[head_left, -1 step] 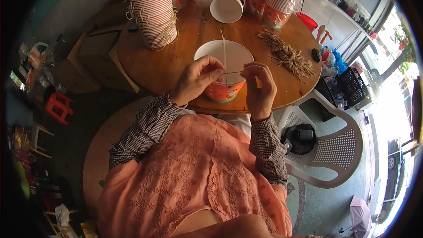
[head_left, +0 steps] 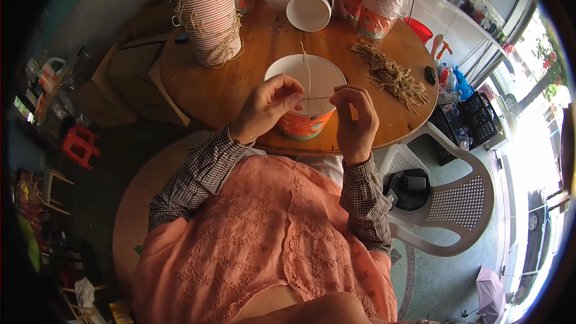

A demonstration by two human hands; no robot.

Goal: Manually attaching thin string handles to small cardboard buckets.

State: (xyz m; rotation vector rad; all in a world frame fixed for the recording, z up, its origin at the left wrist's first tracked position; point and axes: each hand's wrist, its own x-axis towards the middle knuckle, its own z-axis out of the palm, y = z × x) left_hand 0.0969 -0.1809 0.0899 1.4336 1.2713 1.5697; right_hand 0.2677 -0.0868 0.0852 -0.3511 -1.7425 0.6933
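A paper bucket [head_left: 306, 127], red-orange printed outside and white inside, stands upright near the table's front edge. One thin tan string [head_left: 308, 78] runs from its far rim, across the open mouth, to the near side. My left hand [head_left: 268, 108] is at the near left rim, thumb and forefinger pinched on string. To the right of the rim, my right hand [head_left: 355, 121] pinches the other end, and a short length is stretched level between both hands. Whether the string is knotted there is too small to tell. A loose pile of similar strings [head_left: 393, 75] lies on the table's right side.
A tall stack of buckets [head_left: 207, 12] with strings hanging on it stands at the back left of the round wooden table [head_left: 255, 138]. Bagged stacks [head_left: 378, 0] and a tipped bucket [head_left: 308, 12] are at the back. A plastic chair [head_left: 459, 201] holding a black object stands at right.
My right hand has shifted very slightly, and the string from the far rim bends a little more. My left hand and the bucket look the same.
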